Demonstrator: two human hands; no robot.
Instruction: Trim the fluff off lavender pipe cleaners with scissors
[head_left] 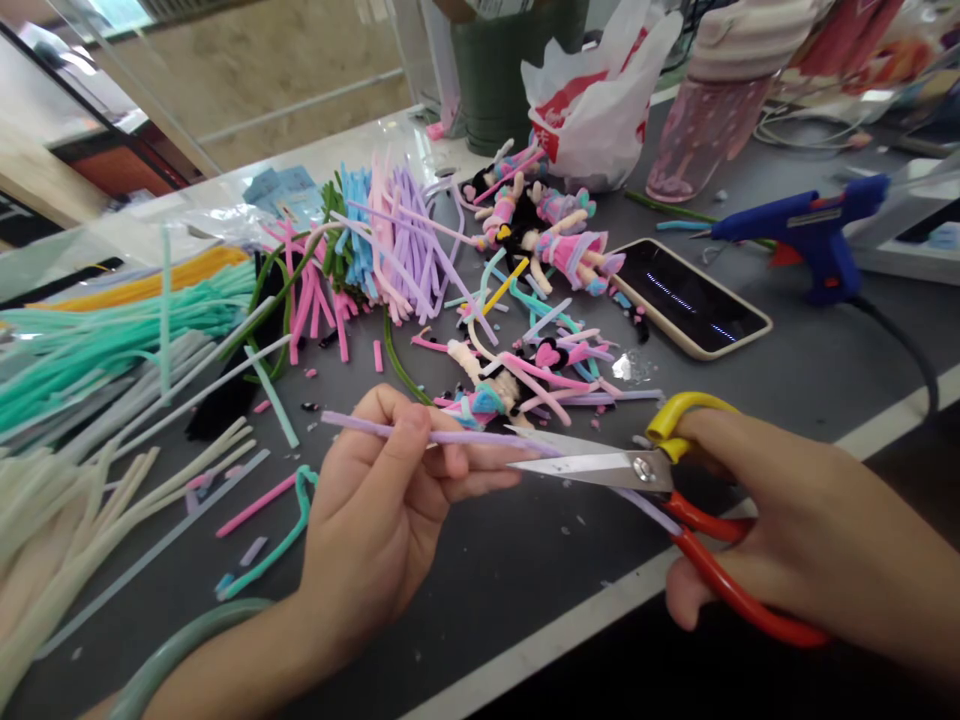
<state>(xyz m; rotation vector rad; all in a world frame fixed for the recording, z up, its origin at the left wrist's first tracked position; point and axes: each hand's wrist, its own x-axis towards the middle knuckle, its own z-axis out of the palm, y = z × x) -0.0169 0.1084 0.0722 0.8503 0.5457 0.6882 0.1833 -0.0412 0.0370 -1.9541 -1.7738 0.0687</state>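
My left hand (382, 500) pinches a lilac pipe cleaner (480, 437) between thumb and fingers, its short end sticking out to the left. The strand runs right, past the blades of a pair of scissors (592, 465) and on beneath them toward the handles. Fingers of my right hand (780, 500) are in the scissors' handles, one yellow and one red. The blades are slightly parted, with the tips close to my left fingertips. Just beyond them lies a partly made pipe-cleaner doll (480, 400) among cut pink and lilac pieces.
Bundles of coloured pipe cleaners (405, 235) cover the left and back. Finished dolls (574, 250) lie behind a phone (686, 295). A blue glue gun (806, 230) with its cord stands at right, near a pink bottle (712, 120) and a plastic bag (600, 110).
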